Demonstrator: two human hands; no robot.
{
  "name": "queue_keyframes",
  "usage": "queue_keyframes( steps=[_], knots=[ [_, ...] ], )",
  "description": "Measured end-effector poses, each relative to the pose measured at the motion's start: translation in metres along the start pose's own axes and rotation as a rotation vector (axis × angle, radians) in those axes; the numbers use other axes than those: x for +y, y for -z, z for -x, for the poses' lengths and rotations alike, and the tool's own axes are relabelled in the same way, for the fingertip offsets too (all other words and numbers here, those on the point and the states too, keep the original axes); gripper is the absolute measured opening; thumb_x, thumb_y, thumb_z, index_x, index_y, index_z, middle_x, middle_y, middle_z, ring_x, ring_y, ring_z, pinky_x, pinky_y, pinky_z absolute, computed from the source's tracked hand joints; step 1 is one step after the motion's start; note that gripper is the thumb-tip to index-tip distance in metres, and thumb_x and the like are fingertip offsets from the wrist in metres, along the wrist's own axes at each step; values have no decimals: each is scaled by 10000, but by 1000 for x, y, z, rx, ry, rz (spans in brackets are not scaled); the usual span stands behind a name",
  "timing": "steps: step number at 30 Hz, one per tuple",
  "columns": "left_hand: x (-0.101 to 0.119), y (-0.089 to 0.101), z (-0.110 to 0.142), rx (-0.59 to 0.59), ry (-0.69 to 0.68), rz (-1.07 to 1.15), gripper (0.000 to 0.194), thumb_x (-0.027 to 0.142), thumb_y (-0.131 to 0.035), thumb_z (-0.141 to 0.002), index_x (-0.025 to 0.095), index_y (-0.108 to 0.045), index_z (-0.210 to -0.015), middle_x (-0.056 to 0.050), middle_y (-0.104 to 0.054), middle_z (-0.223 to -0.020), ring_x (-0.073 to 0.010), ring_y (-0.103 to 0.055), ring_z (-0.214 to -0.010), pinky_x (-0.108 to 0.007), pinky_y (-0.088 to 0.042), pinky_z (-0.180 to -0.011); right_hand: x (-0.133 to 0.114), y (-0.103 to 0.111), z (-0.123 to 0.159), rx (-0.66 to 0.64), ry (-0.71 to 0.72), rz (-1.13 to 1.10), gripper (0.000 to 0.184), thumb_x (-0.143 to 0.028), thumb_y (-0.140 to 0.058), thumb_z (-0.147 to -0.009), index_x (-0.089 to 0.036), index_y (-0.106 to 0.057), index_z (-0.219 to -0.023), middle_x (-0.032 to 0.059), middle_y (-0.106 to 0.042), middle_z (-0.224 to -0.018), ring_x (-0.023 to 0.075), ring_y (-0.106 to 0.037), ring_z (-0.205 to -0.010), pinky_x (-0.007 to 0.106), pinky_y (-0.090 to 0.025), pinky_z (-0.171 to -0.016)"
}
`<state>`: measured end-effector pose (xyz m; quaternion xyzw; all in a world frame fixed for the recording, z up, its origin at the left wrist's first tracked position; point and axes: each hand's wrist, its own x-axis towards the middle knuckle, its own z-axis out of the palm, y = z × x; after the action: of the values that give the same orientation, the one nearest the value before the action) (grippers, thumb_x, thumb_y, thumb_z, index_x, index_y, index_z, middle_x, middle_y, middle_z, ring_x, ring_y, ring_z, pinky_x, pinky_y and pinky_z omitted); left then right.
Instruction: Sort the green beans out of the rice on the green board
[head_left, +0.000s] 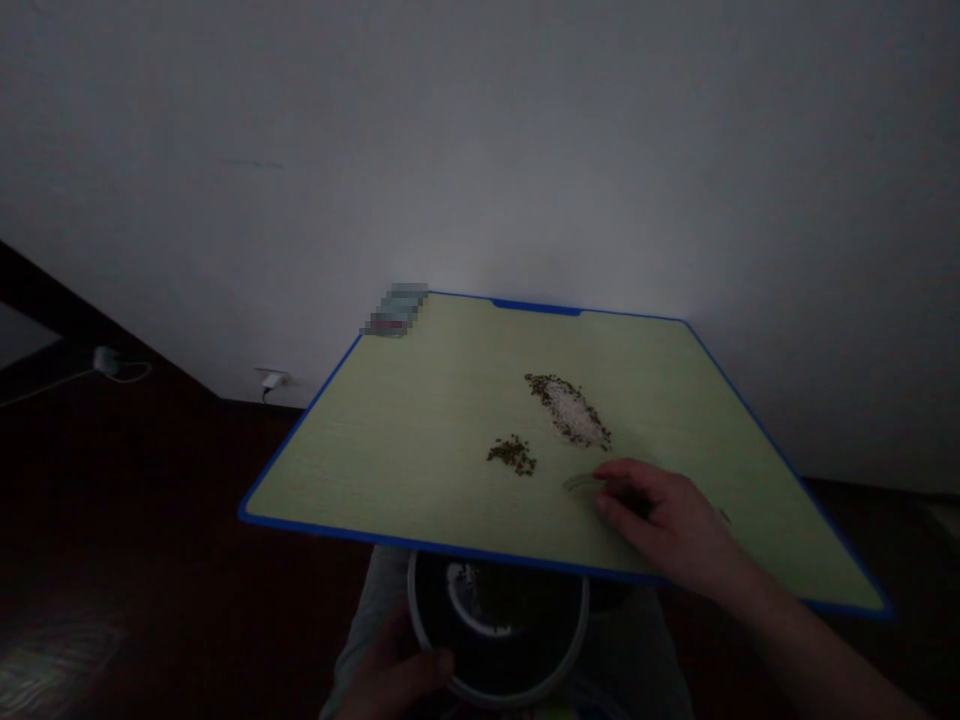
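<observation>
Gripping bowl (pixel 583 620) — left hand (pixel 405 670); grain pile (pixel 568 410) beyond right hand (pixel 660 515).

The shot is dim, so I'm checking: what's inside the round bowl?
Inside the bowl, a dark, faintly greenish patch shows, too dim to identify, beside a pale curved glint. The board covers its far side.

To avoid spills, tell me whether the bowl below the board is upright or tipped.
Upright: the bowl has its mouth facing up, left hand at its rim.
</observation>
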<state>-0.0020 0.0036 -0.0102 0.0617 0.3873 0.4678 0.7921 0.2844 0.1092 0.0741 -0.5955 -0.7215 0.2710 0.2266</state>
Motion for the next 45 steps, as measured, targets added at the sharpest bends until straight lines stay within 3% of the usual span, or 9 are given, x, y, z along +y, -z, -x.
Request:
queue_keyframes(
  steps=[6,11,17,26,34,40,45],
  knots=[
    [2,-4,1,-28,28,-11,909,63,-785,-597,208,-404,-1409,-147,-775,-1053,-364,-680,-1040,-424,-548,-872,-16,-20,-6,14,69,46,272,-260,-528,-839,-186,-661,-1065,44,-732,-841,174,-672,-706,299,-518,-651],
    [3,-5,2,-24,37,-4,973,71,-781,-601,226,-320,-1445,-157,-761,-1090,-381,-673,-1048,-473,-539,-880,-26,-27,-8,50,110,83,298,-242,-497,-844,-162,-663,-1079,75,-735,-931,186,-678,-753,322,-524,-699],
    [3,-3,1,8,47,-9,981,59,-786,-593,217,-319,-1441,-170,-750,-1113,-384,-666,-1061,-472,-545,-875,-24,-26,-11,100,17,84,290,-257,-516,-829,-156,-664,-1057,57,-727,-809,187,-666,-685,320,-523,-642],
    [1,1,-2,4,27,1,794,48,-798,-578,203,-525,-1308,-146,-770,-1076,-363,-677,-1048,-430,-545,-894,-26,-26,-16,148,0,145,311,-274,-500,-833,-140,-659,-1063,74,-722,-795,213,-675,-723,342,-525,-674],
    [2,-1,-3,-33,21,-1,850,68,-798,-595,205,-466,-1365,-145,-764,-1094,-365,-672,-1058,-449,-542,-905,-19,-23,-14,154,-21,99,275,-280,-517,-839,-182,-642,-1063,52,-727,-817,202,-676,-716,336,-526,-673],
    [0,5,-4,-27,25,-10,724,50,-776,-609,204,-564,-1284,-133,-772,-1077,-356,-682,-1042,-429,-556,-887,-24,-25,-16,129,-20,145,295,-262,-510,-834,-166,-647,-1077,65,-726,-827,209,-672,-724,337,-514,-667],
    [-2,8,-4,-20,29,-7,796,52,-772,-619,196,-490,-1349,-151,-764,-1090,-372,-680,-1037,-462,-552,-888,-28,-25,-20,120,-26,172,306,-256,-501,-840,-157,-644,-1091,66,-719,-814,205,-665,-722,334,-507,-674]
  ],
)
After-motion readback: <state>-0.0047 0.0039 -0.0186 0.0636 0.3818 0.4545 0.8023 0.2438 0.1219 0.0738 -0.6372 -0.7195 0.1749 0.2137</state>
